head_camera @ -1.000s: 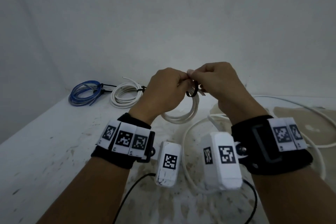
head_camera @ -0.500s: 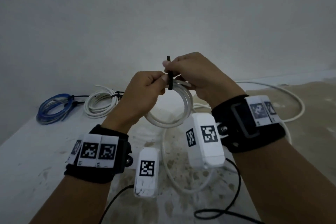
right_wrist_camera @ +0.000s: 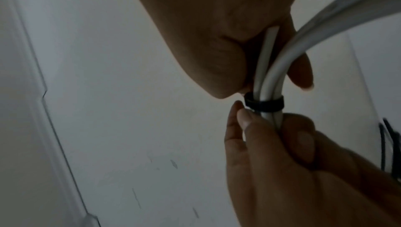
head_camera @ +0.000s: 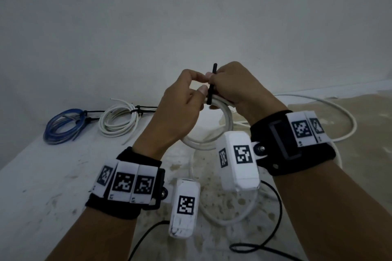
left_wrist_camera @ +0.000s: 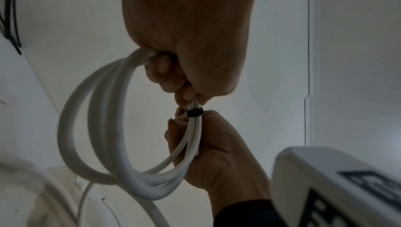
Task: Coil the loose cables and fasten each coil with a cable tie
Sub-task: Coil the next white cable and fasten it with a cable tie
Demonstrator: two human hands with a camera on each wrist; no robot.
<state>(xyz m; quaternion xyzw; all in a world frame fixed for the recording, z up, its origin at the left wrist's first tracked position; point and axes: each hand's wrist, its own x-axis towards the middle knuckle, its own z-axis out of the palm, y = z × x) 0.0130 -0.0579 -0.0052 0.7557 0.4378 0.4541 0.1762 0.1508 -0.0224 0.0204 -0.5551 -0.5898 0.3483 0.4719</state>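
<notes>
plain white wall and a stained white counter (head_camera: 42, 176) behind it all, and both hands are raised above it: the left hand (head_camera: 176, 110) has its fingers curled round the white cable coil (left_wrist_camera: 104, 127), the right hand (head_camera: 235, 89) pinches the black cable tie (head_camera: 212, 85) that's wrapped round the coil's strands, tail poking straight up. further out on the counter, off to the left, sit a tied blue coil (head_camera: 63, 125) and a tied white coil (head_camera: 118, 121) side by side, and a loose white cable (head_camera: 347, 121) loops off to the right.
</notes>
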